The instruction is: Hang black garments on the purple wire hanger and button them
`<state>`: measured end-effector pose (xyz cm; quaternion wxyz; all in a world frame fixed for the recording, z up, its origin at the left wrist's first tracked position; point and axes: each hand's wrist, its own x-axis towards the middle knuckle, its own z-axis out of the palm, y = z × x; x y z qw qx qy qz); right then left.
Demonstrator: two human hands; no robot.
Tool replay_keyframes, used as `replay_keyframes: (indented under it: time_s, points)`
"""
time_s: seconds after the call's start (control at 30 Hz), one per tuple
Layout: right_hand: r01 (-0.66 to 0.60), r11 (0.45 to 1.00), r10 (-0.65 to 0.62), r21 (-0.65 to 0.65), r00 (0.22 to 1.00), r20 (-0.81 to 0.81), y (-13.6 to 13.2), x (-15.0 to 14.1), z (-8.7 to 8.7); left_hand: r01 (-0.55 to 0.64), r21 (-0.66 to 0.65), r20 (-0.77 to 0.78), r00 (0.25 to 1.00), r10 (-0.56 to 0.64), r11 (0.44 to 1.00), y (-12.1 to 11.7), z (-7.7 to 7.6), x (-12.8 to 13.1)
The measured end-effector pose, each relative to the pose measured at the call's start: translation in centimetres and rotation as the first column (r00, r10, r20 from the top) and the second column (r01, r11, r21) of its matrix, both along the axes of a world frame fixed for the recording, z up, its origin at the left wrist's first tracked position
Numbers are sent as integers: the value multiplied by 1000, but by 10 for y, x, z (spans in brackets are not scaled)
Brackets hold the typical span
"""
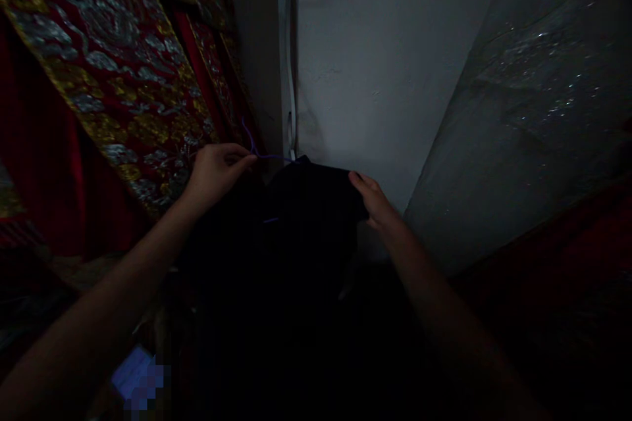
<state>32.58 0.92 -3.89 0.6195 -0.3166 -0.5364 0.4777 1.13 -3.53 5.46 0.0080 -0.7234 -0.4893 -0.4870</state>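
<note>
One dark garment sits mid-view, stretched between the two hands; its upper edge shows against the pale surface behind, but its lower part sinks into shadow and I cannot trace the hem. A thin purple hanger reaches into its upper left corner. My left hand is pinched nearly closed, thumb and fingertips on the hanger near its hook. My right hand is partly closed, fingers curled on the garment's right edge. Above the garment I have bare room in front of a pale panel, bounded on its left by a narrow upright strip. Embroidered red cloth crowds close beside my left hand. On the right, clear plastic sheeting has a slanting edge, with pale panel between it and my right hand. Red fabric lies along the sheeting's lower border.
</note>
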Motion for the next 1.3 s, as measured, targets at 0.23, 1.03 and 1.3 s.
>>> replay_keyframes:
  time_s: [0.23, 1.03, 1.3]
  points:
    - [97, 995, -95, -7, 957, -273, 30, 11, 28, 17, 194, -122, 992, 7, 981, 67, 13, 31]
    - [410, 911, -393, -55, 815, -426, 37, 0, -47, -64, -410, -322, 943, -79, 910, 3, -235, 66]
    - [618, 783, -588, 73, 773, -238, 36, 15, -52, -114, -394, -313, 950, -17, 912, 14, -244, 74]
